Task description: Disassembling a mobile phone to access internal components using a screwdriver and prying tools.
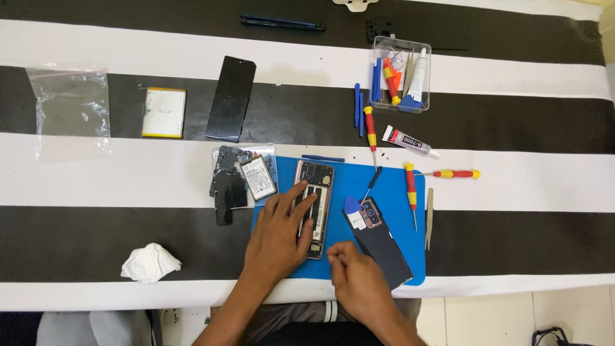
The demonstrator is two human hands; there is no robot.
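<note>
Fingers (301, 204) of left hand (278, 234) spread on one opened phone (314, 208); right hand (355, 275) loosely curled, empty.

You have a table (128, 45) before you, covered in broad black and white stripes running side to side. Past its near edge, at lower right, you see pale floor tiles (512, 320). Light falls evenly, with soft shadows

Opened phone frame (313, 208) lies flat on blue mat (397, 192)
</note>
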